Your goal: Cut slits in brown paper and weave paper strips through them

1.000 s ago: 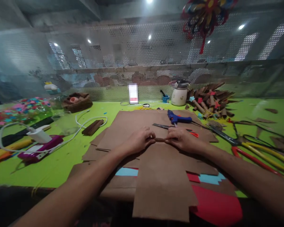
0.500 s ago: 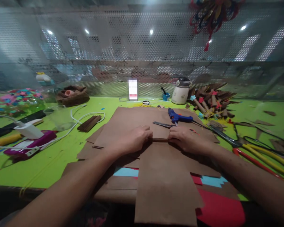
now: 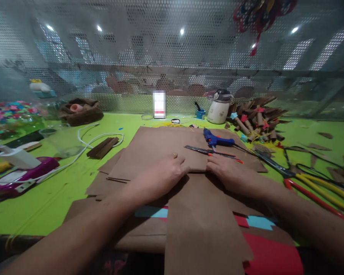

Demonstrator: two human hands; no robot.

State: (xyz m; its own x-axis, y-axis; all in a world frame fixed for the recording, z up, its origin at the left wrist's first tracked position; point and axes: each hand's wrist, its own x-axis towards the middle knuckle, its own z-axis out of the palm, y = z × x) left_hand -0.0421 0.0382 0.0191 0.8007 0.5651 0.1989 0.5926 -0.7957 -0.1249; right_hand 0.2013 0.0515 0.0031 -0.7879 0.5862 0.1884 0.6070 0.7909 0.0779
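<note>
A long brown paper strip (image 3: 200, 217) runs from the table's near edge away from me, lying over a stack of brown sheets (image 3: 157, 147). Both hands rest at its far end. My left hand (image 3: 163, 173) has its fingers curled down onto the folded edge. My right hand (image 3: 229, 172) mirrors it, fingers pressed together on the same edge. The fold itself is hidden under my fingertips. A metal ruler (image 3: 202, 151) and a blue glue gun (image 3: 218, 141) lie just beyond my right hand.
Scissors (image 3: 271, 162) and red and yellow handled tools (image 3: 318, 187) lie at the right. A white jar (image 3: 219, 107) and a pile of brown paper rolls (image 3: 258, 118) stand behind. A white charger (image 3: 18, 158) with its cable (image 3: 88, 139) sits left. A perforated screen (image 3: 132, 57) closes the back.
The small rolled end seen between my fingertips is now covered by them. Both hands have flattened down onto the strip, and the view has tilted downward.
</note>
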